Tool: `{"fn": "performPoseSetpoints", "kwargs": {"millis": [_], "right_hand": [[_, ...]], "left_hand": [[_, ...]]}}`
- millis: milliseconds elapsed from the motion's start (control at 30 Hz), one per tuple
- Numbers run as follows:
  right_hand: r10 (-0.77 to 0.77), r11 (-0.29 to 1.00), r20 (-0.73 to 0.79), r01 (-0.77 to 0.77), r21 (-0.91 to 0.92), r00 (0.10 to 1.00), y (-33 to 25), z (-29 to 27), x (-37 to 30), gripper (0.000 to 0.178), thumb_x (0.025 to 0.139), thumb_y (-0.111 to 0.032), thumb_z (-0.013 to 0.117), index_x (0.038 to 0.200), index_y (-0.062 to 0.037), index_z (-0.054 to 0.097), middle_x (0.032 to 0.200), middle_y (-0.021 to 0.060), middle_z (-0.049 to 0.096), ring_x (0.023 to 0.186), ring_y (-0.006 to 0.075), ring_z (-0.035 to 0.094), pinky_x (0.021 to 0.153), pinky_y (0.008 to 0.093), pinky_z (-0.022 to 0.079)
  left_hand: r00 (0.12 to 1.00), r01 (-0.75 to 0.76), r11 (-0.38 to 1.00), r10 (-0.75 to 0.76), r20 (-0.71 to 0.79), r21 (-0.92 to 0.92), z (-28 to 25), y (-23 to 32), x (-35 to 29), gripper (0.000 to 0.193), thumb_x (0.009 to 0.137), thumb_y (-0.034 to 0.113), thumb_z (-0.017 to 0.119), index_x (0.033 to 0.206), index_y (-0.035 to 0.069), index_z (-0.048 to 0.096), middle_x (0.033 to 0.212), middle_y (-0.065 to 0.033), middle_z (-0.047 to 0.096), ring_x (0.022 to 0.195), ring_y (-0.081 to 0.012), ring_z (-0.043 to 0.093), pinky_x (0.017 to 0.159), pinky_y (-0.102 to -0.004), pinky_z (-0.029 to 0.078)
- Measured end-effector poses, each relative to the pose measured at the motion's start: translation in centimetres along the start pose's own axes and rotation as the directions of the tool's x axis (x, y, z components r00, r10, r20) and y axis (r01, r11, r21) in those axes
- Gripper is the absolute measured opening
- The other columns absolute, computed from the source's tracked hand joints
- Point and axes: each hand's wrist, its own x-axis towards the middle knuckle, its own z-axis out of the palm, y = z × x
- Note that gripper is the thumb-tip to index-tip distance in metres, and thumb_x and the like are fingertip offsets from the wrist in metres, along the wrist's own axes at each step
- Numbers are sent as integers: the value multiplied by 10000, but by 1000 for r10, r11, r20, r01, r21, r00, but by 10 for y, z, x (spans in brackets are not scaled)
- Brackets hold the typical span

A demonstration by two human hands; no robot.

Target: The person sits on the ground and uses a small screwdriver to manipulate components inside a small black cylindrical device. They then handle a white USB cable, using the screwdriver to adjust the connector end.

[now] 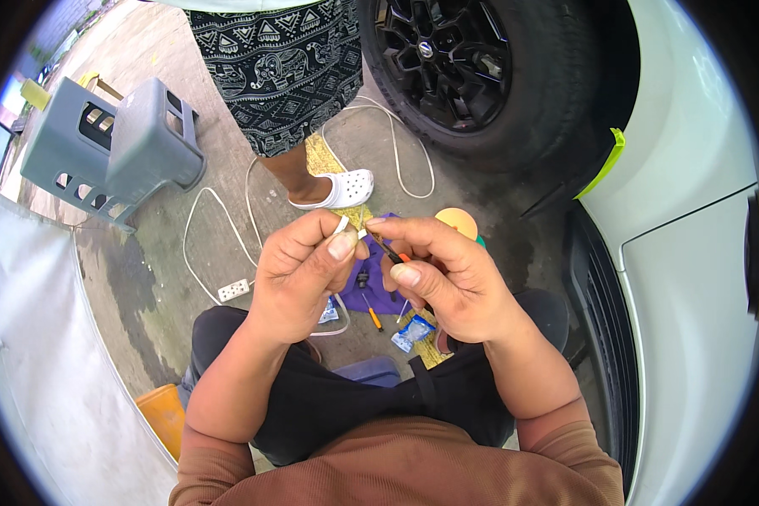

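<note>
My left hand [304, 274] is closed, with thumb and forefinger pinching a short white cable-like piece [341, 224]. My right hand [460, 282] grips a slim tool with black and orange handles [388, 250], which looks like pliers. The tool's tip meets the white piece between my fingertips, partly hidden by them. Below my hands, a purple cloth [385, 298] is spread on the ground. On or beside it are a small black part [362, 278], an orange-handled screwdriver [374, 319] and a blue and white packet [411, 333].
A person in a white clog [346, 189] stands just ahead. A white power strip [234, 290] with a looping cord lies left. Grey plastic stools [156, 135] stand farther left. A black wheel [455, 67] and white car body [691, 278] border the right. A yellow container [162, 415] is lower left.
</note>
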Motion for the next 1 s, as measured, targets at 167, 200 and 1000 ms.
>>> {"fn": "performPoseSetpoints", "kwargs": {"millis": [167, 200, 1000], "right_hand": [[33, 999, -76, -31, 30, 997, 1, 8, -1, 338, 1025, -148, 586, 1354, -71, 578, 888, 8, 593, 738, 58, 533, 677, 220, 466], [81, 995, -93, -75, 63, 992, 1, 12, -1, 332, 1034, -160, 576, 1355, -74, 570, 862, 11, 587, 715, 53, 528, 650, 217, 460], [253, 897, 56, -256, 360, 966, -4, -16, -1, 437, 976, -127, 634, 1358, 47, 516, 889, 72, 674, 660, 86, 601, 589, 228, 488]], "left_hand": [[981, -121, 823, 186, -62, 556, 11, -4, 0, 146, 1016, 145, 583, 929, 33, 620, 657, 3, 551, 560, -97, 506, 559, -269, 420], [962, -197, 677, 274, 5, 709, 10, -4, 2, 134, 1008, 139, 591, 933, 32, 621, 647, -17, 553, 552, -117, 521, 551, -285, 429], [975, -52, 971, 100, -198, 234, -2, -4, 7, 180, 1015, 149, 601, 1030, -30, 601, 689, 16, 484, 550, -43, 358, 503, -224, 291]]}}
